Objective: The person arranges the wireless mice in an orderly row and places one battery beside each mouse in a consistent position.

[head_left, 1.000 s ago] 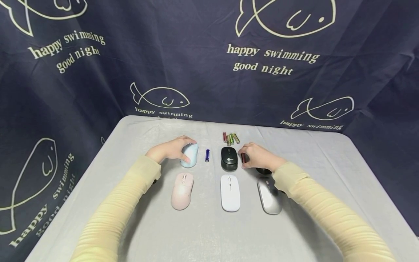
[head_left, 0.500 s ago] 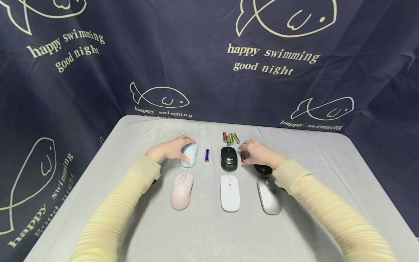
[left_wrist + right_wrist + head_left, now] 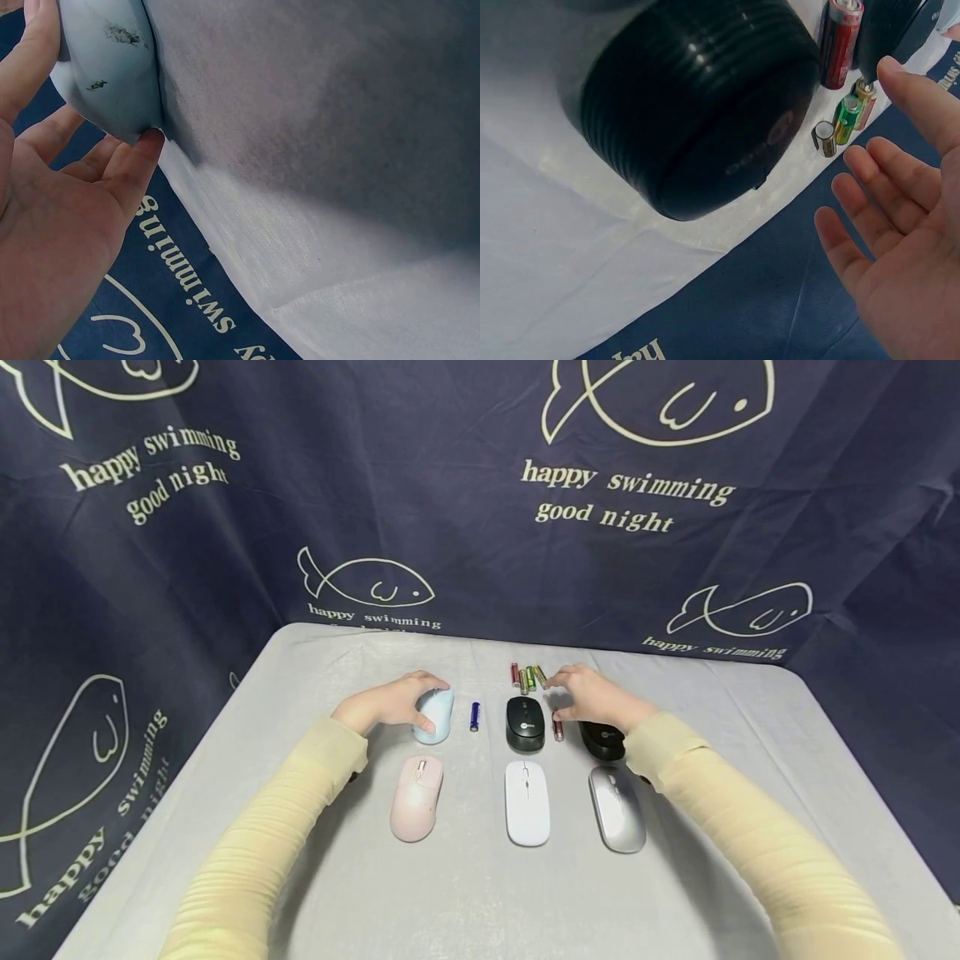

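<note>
My left hand [image 3: 384, 702] grips a light blue computer mouse [image 3: 433, 717] at the left of the table, thumb on its near side and fingers at its far end. Dark smudges mark the mouse [image 3: 112, 60] in the left wrist view. My right hand [image 3: 596, 697] holds nothing, its fingers apart and loosely bent. Below its thumb a dark red battery [image 3: 558, 729] lies on the cloth, between two black mice [image 3: 525, 724]. The fingertips are close to a group of several red, green and gold batteries [image 3: 522, 682] farther back.
A blue battery [image 3: 475, 717] lies between the light blue mouse and the middle black mouse. The other black mouse [image 3: 603, 742] sits partly under my right wrist. Nearer are pink [image 3: 416, 802], white [image 3: 527, 806] and silver [image 3: 618, 814] mice. A dark blue curtain [image 3: 480, 527] hangs behind the table.
My right hand has let go of the dark red battery and moved back toward the battery group, leaving that battery on the cloth. My left hand stays on the light blue mouse.
</note>
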A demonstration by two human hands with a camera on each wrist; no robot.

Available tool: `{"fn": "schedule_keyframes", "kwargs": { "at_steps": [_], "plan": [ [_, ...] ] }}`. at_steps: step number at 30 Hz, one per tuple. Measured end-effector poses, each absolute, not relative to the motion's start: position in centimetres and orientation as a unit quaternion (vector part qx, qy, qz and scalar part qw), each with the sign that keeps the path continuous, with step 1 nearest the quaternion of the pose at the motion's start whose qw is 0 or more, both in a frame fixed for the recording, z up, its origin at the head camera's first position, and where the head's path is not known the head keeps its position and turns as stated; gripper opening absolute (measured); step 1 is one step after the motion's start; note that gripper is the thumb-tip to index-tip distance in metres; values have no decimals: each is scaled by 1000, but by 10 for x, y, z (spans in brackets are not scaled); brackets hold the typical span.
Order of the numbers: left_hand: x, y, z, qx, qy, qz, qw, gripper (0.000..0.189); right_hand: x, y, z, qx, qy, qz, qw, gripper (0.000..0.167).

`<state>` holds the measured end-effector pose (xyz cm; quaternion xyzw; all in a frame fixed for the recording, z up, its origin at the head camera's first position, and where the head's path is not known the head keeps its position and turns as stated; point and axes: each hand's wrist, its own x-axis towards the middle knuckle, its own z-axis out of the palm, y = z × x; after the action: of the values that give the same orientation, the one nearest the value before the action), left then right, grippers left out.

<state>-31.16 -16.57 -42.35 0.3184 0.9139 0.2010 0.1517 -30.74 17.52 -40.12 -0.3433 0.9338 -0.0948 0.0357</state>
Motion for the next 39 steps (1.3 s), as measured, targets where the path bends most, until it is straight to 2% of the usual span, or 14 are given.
{"fn": "schedule_keyframes", "kwargs": {
  "at_steps": [11, 19, 29, 39],
  "plan": [
    [-310, -165, -422, 316, 914, 204, 150, 77, -321, 173, -401, -343, 938, -40, -9, 54],
    [-310, -164, -422, 316, 914, 205, 149, 77, -333, 170, -403, -326, 944, -44, -3, 57],
    [-314, -170, -429, 340, 902, 228, 140, 80, -344, 167, -405, -344, 937, -54, -19, 55],
    [-311, -163, -421, 309, 917, 199, 157, 78, -351, 166, -411, -334, 942, -36, -14, 55]
  ]
}}
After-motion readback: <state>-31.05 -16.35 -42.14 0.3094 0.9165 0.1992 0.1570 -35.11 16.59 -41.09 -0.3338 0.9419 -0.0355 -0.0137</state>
